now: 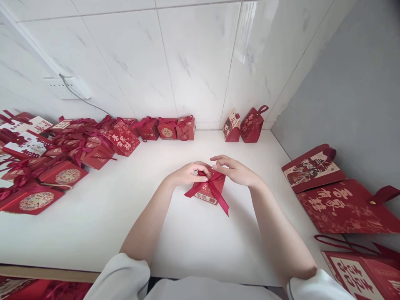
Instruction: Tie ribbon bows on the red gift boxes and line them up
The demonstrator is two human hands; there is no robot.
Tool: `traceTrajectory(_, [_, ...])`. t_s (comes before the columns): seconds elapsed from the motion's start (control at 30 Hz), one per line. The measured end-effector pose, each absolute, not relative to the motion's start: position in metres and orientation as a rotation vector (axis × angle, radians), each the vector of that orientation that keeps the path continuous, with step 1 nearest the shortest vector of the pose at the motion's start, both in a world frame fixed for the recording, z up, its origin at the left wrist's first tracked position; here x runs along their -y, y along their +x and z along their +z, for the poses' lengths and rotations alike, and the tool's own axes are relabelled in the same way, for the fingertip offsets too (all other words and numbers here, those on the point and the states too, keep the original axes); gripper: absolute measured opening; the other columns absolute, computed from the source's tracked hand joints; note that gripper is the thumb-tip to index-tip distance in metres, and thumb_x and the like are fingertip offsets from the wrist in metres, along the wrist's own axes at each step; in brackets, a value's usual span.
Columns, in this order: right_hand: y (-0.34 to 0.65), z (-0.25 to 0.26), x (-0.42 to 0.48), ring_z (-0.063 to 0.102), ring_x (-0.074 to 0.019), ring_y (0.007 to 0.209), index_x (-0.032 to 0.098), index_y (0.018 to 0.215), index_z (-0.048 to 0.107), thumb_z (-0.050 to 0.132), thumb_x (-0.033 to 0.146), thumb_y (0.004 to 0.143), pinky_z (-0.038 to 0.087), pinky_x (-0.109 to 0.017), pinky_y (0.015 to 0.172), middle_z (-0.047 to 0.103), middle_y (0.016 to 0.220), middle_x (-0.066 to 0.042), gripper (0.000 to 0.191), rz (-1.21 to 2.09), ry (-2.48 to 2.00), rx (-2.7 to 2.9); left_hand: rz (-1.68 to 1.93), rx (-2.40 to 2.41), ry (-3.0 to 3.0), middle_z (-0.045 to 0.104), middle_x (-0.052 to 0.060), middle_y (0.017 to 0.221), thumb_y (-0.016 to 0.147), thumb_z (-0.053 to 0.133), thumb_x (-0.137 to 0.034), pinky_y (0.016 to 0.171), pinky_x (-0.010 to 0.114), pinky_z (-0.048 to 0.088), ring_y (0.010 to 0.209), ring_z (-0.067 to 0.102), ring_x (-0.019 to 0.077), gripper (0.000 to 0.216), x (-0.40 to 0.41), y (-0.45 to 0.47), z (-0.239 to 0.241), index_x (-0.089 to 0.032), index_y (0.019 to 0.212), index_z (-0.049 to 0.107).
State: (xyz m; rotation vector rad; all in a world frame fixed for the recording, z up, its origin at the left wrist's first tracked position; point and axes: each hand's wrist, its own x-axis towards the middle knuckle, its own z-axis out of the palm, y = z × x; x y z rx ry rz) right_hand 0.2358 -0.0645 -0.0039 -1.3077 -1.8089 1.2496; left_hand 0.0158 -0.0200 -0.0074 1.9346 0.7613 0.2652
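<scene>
A small red gift box (206, 194) with gold lettering stands on the white table in front of me. A dark red ribbon (221, 201) is tied at its top, its two tails hanging down the front. My left hand (191, 174) is at the box's upper left, thumb and curled fingers closed on the ribbon near the knot. At the upper right, my right hand (235, 171) has its fingers stretched out and apart, the fingertips close to the box's top. Whether they touch the ribbon is hard to tell.
Many finished red boxes (67, 177) crowd the table's left side. More ribboned boxes (167, 129) line the tiled wall, with two handled boxes (251, 125) farther right. Flat red packages (346, 206) lie along the right edge. A cable (81, 99) runs from a wall socket (70, 88).
</scene>
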Motion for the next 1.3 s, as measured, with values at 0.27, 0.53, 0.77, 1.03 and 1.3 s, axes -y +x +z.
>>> traceTrajectory(0.27, [0.238,-0.008,0.062,0.052,-0.0211,0.114,0.023,0.079,0.065,0.047,0.053,0.09,0.039,-0.036,0.097,0.05,0.133,-0.003,0.037,1.193,-1.367,1.863,0.374,-0.85,1.912,0.055,0.005,0.128,0.074,0.067,-0.044,0.098,0.037,0.042,0.114,0.056,0.0242,0.025,0.025,0.026,-0.014,-0.02,0.077,0.068])
traceTrajectory(0.53, [0.243,-0.013,0.061,0.058,-0.0197,0.097,0.022,0.078,0.058,0.057,0.04,0.085,0.043,-0.032,0.084,0.064,0.105,-0.003,0.02,0.994,-1.382,2.027,0.405,-0.924,1.834,0.056,0.007,0.125,0.076,0.064,-0.043,0.097,0.038,0.044,0.113,0.056,0.0249,0.025,0.022,0.025,-0.014,-0.019,0.082,0.069])
traceTrajectory(0.77, [0.237,-0.01,0.064,0.06,-0.0194,0.092,0.022,0.098,0.058,0.052,0.03,0.089,0.045,-0.03,0.075,0.064,0.103,-0.005,0.013,0.794,-1.441,2.039,0.5,-1.039,1.839,0.056,0.005,0.127,0.082,0.057,-0.046,0.107,0.043,0.036,0.121,0.05,0.0246,0.027,0.022,0.017,-0.002,-0.022,0.087,0.066])
traceTrajectory(1.03, [0.179,0.026,0.118,0.063,-0.0221,0.069,0.021,0.104,0.057,0.047,0.02,0.091,0.038,-0.029,0.056,0.068,0.084,-0.007,0.016,0.455,-1.492,2.448,0.366,-0.857,1.91,0.056,0.007,0.124,0.076,0.064,-0.037,0.1,0.039,0.042,0.124,0.048,0.0273,0.019,0.02,0.021,-0.01,-0.02,0.084,0.067])
traceTrajectory(1.3, [0.166,0.02,0.132,0.065,-0.0246,0.078,0.019,0.11,0.06,0.055,0.023,0.089,0.041,-0.03,0.058,0.069,0.09,-0.009,0.022,0.68,-1.368,2.612,0.3,-0.86,1.933,0.054,0.007,0.127,0.076,0.063,-0.035,0.101,0.041,0.039,0.127,0.045,0.0274,0.017,0.022,0.018,-0.004,-0.021,0.085,0.065])
